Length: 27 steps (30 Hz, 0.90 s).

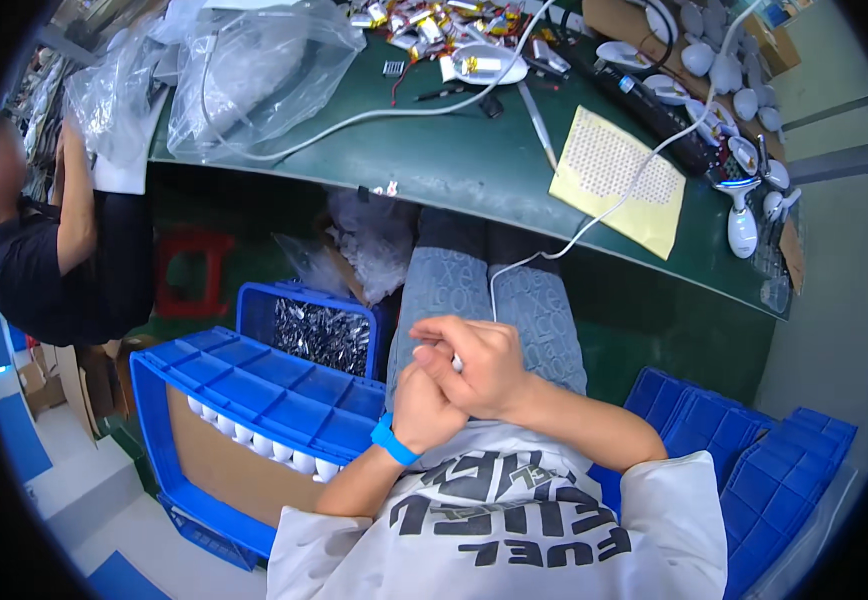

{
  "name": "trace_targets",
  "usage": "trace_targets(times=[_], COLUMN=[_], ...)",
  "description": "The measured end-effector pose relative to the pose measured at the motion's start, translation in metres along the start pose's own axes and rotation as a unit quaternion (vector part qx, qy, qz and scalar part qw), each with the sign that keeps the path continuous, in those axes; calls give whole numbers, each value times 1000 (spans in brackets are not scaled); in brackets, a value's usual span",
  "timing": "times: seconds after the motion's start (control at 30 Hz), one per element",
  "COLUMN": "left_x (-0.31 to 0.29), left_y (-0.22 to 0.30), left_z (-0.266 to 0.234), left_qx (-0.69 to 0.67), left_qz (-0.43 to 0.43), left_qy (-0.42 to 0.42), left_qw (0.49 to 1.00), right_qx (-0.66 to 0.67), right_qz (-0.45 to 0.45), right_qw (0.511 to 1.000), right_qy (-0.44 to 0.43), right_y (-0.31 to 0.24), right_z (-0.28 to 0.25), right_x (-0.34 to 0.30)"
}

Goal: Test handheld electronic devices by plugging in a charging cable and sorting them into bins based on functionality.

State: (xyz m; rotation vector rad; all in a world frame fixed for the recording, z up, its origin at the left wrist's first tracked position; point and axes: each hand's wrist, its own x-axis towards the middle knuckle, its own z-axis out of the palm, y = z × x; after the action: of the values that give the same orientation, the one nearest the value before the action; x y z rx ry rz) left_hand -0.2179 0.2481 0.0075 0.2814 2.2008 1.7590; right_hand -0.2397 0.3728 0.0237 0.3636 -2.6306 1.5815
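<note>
Over my lap, my left hand point(428, 408) and my right hand point(484, 366) press together, both with curled fingers. A blue band point(392, 440) circles my left wrist. Between the hands a small white bit point(457, 363) shows; the fingers cover the rest, so its kind is hidden. A thin white cable point(576, 243) drops from the bench point(414, 165) and vanishes behind my right hand. Whether it joins the white bit cannot be seen. On the bench beyond lie a yellow sheet with rows of dots point(619, 180) and a white handheld device point(742, 222).
Small battery cells point(434, 28), a clear plastic bag point(264, 85) and white oval shells point(699, 58) cover the bench's far side. Left stand a blue crate point(264, 380) with white pieces and a bin of dark parts point(319, 335). Blue crates point(709, 430) stand right. A person point(69, 230) sits left.
</note>
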Motion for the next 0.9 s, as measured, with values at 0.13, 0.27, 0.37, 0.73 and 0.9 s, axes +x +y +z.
trace_targets(times=[0.13, 0.27, 0.37, 0.73, 0.9], left_x=[-1, -2, 13, -12, 26], left_y=[5, -9, -5, -36, -46], left_z=[1, -5, -26, -86, -68], left_qx=[9, 57, 105, -412, -555], left_qz=[-32, -5, -68, -158, -220], left_qy=[-13, -16, 44, 249, 155], left_qw=[999, 998, 991, 862, 787], right_qx=[26, 85, 84, -123, -118], right_qz=[-13, 19, -15, -8, 44], right_qw=[999, 996, 996, 980, 970], right_qy=[31, -8, -27, -155, -208], right_y=[2, 12, 35, 85, 114], right_z=[2, 7, -7, -7, -10], right_x=[-2, -4, 9, -52, -71])
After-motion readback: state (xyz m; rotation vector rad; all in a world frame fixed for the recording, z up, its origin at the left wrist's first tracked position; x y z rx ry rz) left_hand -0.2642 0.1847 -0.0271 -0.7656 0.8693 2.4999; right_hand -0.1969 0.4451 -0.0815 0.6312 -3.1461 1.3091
